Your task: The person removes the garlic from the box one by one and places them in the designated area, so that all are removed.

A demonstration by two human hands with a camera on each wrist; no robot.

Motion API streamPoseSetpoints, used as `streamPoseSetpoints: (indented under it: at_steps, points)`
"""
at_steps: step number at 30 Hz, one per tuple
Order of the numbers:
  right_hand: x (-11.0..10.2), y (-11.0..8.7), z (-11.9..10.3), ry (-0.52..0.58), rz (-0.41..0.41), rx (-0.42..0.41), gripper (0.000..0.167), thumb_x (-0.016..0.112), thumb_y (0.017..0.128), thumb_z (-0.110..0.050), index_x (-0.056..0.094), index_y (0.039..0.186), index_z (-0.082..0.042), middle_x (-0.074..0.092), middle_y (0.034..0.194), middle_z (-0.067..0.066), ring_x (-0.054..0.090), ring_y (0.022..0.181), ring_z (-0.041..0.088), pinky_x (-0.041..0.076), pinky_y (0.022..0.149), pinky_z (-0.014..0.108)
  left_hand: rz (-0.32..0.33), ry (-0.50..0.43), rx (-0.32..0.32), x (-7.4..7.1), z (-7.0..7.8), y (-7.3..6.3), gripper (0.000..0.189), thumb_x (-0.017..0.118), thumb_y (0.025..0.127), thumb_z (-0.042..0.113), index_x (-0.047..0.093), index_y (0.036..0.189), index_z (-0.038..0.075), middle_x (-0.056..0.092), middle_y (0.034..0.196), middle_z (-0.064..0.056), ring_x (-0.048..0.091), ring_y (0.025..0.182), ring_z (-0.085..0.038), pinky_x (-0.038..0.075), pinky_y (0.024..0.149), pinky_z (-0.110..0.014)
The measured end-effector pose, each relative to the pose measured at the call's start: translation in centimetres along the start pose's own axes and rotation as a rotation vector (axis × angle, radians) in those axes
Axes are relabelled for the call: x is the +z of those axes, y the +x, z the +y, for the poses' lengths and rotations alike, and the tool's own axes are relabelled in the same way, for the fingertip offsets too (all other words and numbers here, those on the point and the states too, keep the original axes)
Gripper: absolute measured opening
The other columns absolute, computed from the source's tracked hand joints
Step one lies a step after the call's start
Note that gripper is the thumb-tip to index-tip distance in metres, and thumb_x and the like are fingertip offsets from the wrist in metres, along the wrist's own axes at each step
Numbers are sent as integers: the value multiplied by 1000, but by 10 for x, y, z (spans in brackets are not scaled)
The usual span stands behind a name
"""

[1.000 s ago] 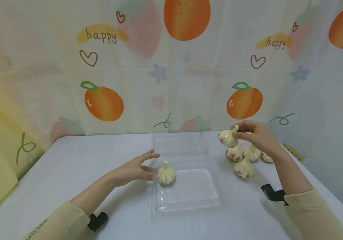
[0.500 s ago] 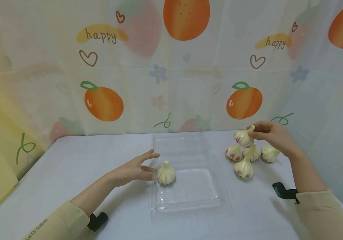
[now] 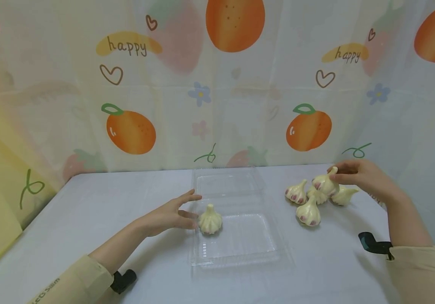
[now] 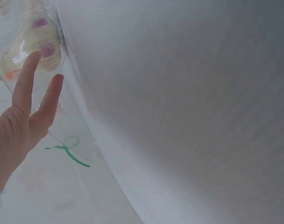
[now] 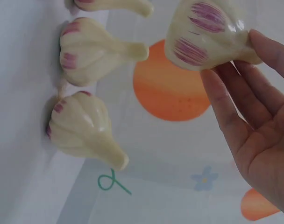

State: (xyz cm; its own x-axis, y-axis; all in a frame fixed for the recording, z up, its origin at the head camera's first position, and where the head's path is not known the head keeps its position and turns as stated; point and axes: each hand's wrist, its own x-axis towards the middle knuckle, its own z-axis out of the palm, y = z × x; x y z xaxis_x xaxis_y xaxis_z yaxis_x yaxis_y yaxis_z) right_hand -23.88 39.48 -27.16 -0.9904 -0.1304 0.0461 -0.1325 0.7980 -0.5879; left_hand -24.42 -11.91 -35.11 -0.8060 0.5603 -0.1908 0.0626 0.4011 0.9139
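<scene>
My right hand (image 3: 365, 179) pinches a garlic bulb (image 3: 325, 184) by its neck, above the other bulbs; the right wrist view shows this held bulb (image 5: 205, 35) off the table. Below it are several more bulbs, one in front (image 3: 308, 214) and one at the left (image 3: 295, 193). At the left, my left hand (image 3: 169, 215) has its fingers spread along the side of a clear plastic box (image 3: 240, 257), which lies with its lid (image 3: 229, 183) folded back. One garlic bulb (image 3: 210, 220) stands upright in the box beside those fingertips. In the left wrist view, the fingers (image 4: 25, 84) touch the plastic.
A white-covered table (image 3: 134, 261) bears everything. Behind it hangs a curtain (image 3: 240, 93) printed with oranges, hearts and flowers. Each wrist carries a black camera mount, the left one (image 3: 123, 281) close to the tabletop.
My right hand has moved right and a little down with the held bulb, from the left side of the group to above its right part. The left hand has stayed in place.
</scene>
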Motion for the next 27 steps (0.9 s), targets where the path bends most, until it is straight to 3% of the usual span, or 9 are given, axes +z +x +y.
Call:
streamPoseSetpoints:
  at_steps: [4, 7, 22, 27]
  points:
    - [-4, -2, 9, -22, -1, -36, 36, 63, 95, -37, 65, 120, -12, 71, 112, -3, 60, 93, -8, 52, 82, 26, 2, -1, -2, 0, 0, 0, 81, 71, 86, 12, 30, 156, 16, -4, 170, -4, 48, 140, -35, 48, 108, -46]
    - [-6, -4, 17, -17, -23, -44, 33, 63, 96, -35, 67, 117, -11, 71, 104, -9, 62, 91, -3, 53, 78, 23, 5, -4, -8, 0, 0, -1, 81, 71, 86, 12, 30, 155, 16, -4, 170, -4, 48, 140, -35, 48, 109, -46]
    - [0, -5, 36, -56, -153, 21, 38, 67, 93, -34, 66, 117, -6, 72, 103, 2, 64, 88, 2, 55, 78, 22, 7, 14, -7, 0, 0, -1, 81, 71, 86, 13, 30, 156, 15, -3, 170, -5, 49, 139, -35, 47, 110, -49]
    - [5, -3, 39, -51, -198, 22, 42, 68, 92, -32, 65, 121, -2, 72, 112, 7, 64, 94, 6, 54, 80, 26, 4, 9, -8, 0, 0, -1, 81, 71, 86, 12, 29, 156, 15, -4, 170, -5, 48, 139, -35, 47, 110, -48]
